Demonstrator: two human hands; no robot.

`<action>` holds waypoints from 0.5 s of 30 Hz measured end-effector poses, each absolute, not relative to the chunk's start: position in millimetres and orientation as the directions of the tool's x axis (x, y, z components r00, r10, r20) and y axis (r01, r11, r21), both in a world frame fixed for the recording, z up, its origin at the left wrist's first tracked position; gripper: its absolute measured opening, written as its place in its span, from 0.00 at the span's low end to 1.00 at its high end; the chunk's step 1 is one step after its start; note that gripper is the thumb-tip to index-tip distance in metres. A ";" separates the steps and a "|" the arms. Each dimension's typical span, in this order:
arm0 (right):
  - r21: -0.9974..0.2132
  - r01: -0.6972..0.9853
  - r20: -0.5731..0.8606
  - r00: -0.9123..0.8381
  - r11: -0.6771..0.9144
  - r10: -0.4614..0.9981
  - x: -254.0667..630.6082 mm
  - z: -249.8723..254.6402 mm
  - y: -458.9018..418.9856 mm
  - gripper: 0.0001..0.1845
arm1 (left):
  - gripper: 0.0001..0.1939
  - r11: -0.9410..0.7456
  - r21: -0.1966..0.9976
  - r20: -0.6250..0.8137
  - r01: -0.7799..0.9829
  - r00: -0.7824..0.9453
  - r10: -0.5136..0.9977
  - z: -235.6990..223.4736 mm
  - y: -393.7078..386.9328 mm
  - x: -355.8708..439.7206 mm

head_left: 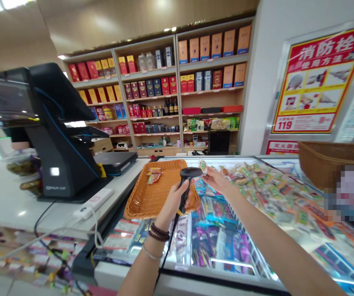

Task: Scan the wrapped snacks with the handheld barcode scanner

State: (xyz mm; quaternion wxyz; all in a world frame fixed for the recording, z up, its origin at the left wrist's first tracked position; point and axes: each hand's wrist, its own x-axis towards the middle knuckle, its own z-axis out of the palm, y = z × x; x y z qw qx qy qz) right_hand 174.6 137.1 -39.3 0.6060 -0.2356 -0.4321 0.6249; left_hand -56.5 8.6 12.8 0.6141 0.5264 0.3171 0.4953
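Note:
My left hand point(177, 197) is wrapped round the handle of a black barcode scanner point(190, 172), its head pointing right. A cable runs down from the handle. Facing the scanner, my right hand point(215, 179) pinches a small wrapped snack packet point(203, 166) by its lower part. Beneath and left of the scanner lies a shallow orange wicker basket point(136, 201), with a few small snack packets point(154, 176) inside at its left. To the right of my right hand, many loose snack packets point(257, 176) are spread over the freezer top.
A glass-topped chest freezer point(134, 271) holds colourful packs below. On the left counter point(10, 209) stand a black checkout terminal point(63, 156), a flat dark device point(115, 160) and a white power strip point(93, 203) with trailing cables. A brown basket point(321, 164) sits at right.

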 end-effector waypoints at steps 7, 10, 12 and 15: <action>-0.818 -0.564 0.201 -0.099 0.111 0.975 188.6 -47.1 140.3 0.21 | 0.39 -0.051 0.962 0.150 -0.267 0.368 0.918 13.5 -1.0 -49.2; -0.811 -0.575 0.201 -0.093 0.112 0.975 195.1 -48.7 141.0 0.22 | 0.39 -0.053 0.967 0.151 -0.248 0.397 0.905 11.2 -0.9 -47.4; -0.807 -0.579 0.204 -0.093 0.114 0.974 199.6 -49.5 141.7 0.21 | 0.38 -0.062 0.970 0.158 -0.234 0.420 0.894 9.6 -0.5 -46.6; -0.805 -0.581 0.216 -0.098 0.121 0.971 205.4 -50.5 142.3 0.20 | 0.38 -0.074 0.969 0.174 -0.236 0.441 0.881 8.4 -0.6 -45.2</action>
